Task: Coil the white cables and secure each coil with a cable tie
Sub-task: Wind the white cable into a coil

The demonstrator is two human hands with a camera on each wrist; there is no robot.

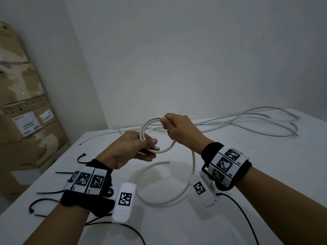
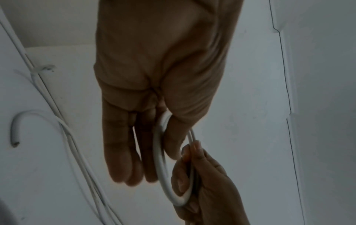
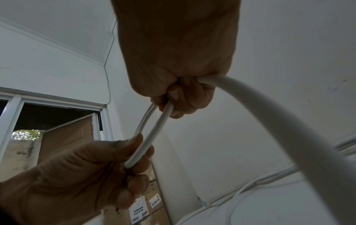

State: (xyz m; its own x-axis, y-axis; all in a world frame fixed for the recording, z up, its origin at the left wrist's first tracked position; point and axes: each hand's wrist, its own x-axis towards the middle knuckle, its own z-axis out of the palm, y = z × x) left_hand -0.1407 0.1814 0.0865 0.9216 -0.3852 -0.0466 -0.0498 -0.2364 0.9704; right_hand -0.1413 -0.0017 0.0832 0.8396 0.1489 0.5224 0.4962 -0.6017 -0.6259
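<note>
A small coil of white cable [image 1: 145, 127] is held up over the white table [image 1: 265, 174]. My left hand [image 1: 152, 148] pinches the coil's lower left side between thumb and fingers, next to a cut cable end. My right hand [image 1: 166, 125] is a fist round the coil's upper right side. From that fist the cable's tail [image 1: 194, 165] drops to the table and curves in one wide loop. In the left wrist view the thumb [image 2: 173, 141] presses the coil [image 2: 159, 164]. In the right wrist view the fingers [image 3: 179, 97] wrap the cable [image 3: 154, 137]. Black cable ties [image 1: 46, 192] lie at the left.
Several more loose white cables [image 1: 247, 121] sprawl along the table's back and right side, near the wall. Stacked cardboard boxes [image 1: 23, 106] stand to the left beyond the table edge. Black wrist-camera wires [image 1: 244, 214] trail over the near table.
</note>
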